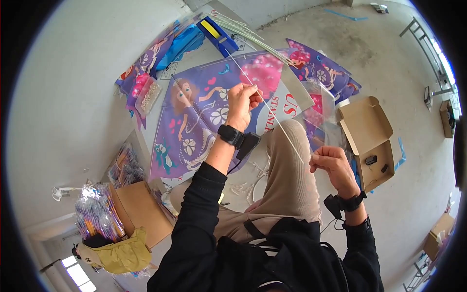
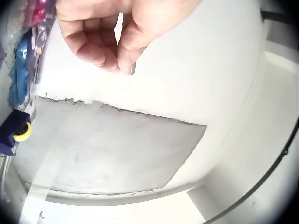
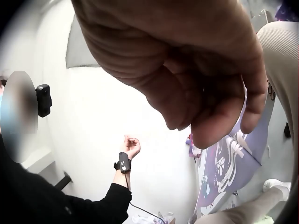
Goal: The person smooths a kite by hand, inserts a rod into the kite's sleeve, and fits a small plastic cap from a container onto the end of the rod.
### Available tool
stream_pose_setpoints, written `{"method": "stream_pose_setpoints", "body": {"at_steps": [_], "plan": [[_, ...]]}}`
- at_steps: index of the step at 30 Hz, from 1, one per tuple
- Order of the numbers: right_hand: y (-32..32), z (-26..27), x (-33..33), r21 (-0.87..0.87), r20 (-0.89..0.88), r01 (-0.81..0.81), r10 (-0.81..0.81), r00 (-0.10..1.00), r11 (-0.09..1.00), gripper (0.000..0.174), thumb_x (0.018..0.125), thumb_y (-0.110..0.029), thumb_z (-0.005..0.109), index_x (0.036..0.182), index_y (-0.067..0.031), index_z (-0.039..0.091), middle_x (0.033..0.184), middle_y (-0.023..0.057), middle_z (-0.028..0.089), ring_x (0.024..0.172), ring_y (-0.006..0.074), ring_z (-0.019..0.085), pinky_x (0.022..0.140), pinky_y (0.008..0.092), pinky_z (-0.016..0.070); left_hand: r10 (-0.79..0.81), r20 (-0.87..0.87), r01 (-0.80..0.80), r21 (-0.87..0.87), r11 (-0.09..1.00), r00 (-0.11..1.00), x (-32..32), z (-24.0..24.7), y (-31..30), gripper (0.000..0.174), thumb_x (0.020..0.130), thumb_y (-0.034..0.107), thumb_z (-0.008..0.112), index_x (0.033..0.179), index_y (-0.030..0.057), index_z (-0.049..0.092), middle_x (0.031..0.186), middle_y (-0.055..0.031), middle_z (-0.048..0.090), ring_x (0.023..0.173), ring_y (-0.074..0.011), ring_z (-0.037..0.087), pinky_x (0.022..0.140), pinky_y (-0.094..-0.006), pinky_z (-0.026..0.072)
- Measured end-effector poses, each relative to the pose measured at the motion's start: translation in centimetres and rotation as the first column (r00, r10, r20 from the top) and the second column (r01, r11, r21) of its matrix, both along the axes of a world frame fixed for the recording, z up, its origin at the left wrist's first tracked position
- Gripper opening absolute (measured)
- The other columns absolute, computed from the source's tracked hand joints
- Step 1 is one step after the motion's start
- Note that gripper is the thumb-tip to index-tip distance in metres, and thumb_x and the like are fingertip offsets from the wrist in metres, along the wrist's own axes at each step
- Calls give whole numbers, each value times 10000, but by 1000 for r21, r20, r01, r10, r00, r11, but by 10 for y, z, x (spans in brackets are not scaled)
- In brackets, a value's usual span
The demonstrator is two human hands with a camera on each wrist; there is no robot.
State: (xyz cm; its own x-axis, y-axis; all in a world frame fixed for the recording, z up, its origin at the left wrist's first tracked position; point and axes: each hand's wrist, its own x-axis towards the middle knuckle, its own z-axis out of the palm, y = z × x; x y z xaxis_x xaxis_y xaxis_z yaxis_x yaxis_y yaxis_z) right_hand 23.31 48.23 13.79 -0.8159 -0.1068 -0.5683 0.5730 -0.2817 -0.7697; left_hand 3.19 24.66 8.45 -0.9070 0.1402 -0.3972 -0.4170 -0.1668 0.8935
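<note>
In the head view my left hand [image 1: 242,104] pinches a thin white rod [image 1: 284,130] partway along its length. The rod slants from beside the blue tape dispenser [image 1: 217,37] down over the knee. My right hand [image 1: 334,164] has curled fingers, its fingertips close to the rod's lower end; I cannot tell whether they hold anything. In the right wrist view the thumb and fingertips [image 3: 208,133] come together. A purple kite sail [image 1: 204,114] printed with a princess is spread below the left hand. Beside it the left wrist view shows only bare wall behind the pinching fingers [image 2: 98,55].
Pale thin rods [image 1: 233,24] lie in a bundle behind the tape dispenser. More printed sails [image 1: 323,73] lie at the right. A bag of small beige parts [image 1: 148,96] rests at the left. An open cardboard box [image 1: 367,121] holds small black items. Packed bags [image 1: 99,211] stand lower left.
</note>
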Motion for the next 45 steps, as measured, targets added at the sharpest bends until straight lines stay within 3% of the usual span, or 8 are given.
{"method": "stream_pose_setpoints", "body": {"at_steps": [9, 13, 23, 29, 34, 36, 39, 45], "plan": [[9, -2, -5, 86, 30, -18, 15, 999, 996, 147, 862, -91, 603, 834, 51, 635, 753, 97, 655, 752, 177, 619, 804, 294, 466, 17, 13, -16, -101, 995, 1000, -90, -8, -98, 95, 914, 100, 636, 908, 46, 558, 818, -133, 691, 625, -134, 644, 498, -215, 495], [11, 2, -15, 69, 84, -20, 15, 996, 997, 126, 852, -67, 605, 832, 54, 637, 741, 104, 654, 738, 182, 620, 836, 306, 466, 203, -5, -203, -64, 977, 979, -175, -7, -143, 85, 893, 81, 634, 901, 35, 563, 786, -147, 693, 593, -163, 655, 459, -224, 472], [13, 1, -26, 99, 181, 38, -56, 982, 994, 101, 805, -54, 598, 795, 40, 634, 684, 81, 628, 664, 181, 616, 979, 371, 459, 358, -28, -357, -183, 916, 933, -251, -71, -117, 93, 862, 16, 643, 855, -42, 570, 690, -154, 665, 513, -198, 650, 386, -251, 428], [10, -4, -27, 119, 188, 10, -32, 982, 993, 102, 801, -75, 618, 733, -2, 599, 680, 61, 600, 646, 188, 617, 1008, 435, 459, 371, -286, -461, -395, 795, 883, -227, -75, -103, 58, 854, -7, 635, 862, -29, 581, 695, -139, 663, 525, -197, 660, 407, -255, 465], [8, -4, -26, 120, 208, 0, -25, 978, 993, 94, 804, -68, 613, 735, -6, 601, 691, 59, 602, 649, 183, 614, 1011, 436, 453, 318, -231, -366, -207, 907, 919, -240, -68, -96, 42, 883, 18, 612, 906, -17, 607, 788, -124, 682, 645, -194, 688, 524, -262, 521], [9, -5, -23, 92, 188, -22, 4, 982, 996, 121, 825, -37, 592, 842, 68, 649, 742, 88, 645, 712, 168, 622, 747, 300, 489, 282, -276, -334, -161, 929, 919, -243, -66, -94, 93, 878, 23, 618, 961, -17, 607, 842, -119, 683, 718, -191, 692, 579, -260, 545], [10, -8, -21, 63, 185, -13, 1, 983, 998, 123, 830, -29, 587, 852, 70, 656, 756, 90, 651, 717, 166, 624, 754, 300, 492, 332, -263, -361, -68, 930, 906, -228, -63, -92, 81, 830, -1, 637, 908, -14, 618, 746, -99, 670, 595, -162, 658, 488, -250, 508], [9, -15, -18, 51, 191, -26, 16, 981, 998, 122, 832, -37, 594, 851, 65, 659, 763, 93, 659, 722, 166, 630, 753, 300, 494, 265, 245, -338, 335, 879, 933, -194, -58, -50, 157, 820, 149, 738, 850, 46, 624, 746, -77, 655, 630, -178, 628, 616, -322, 525]]}}
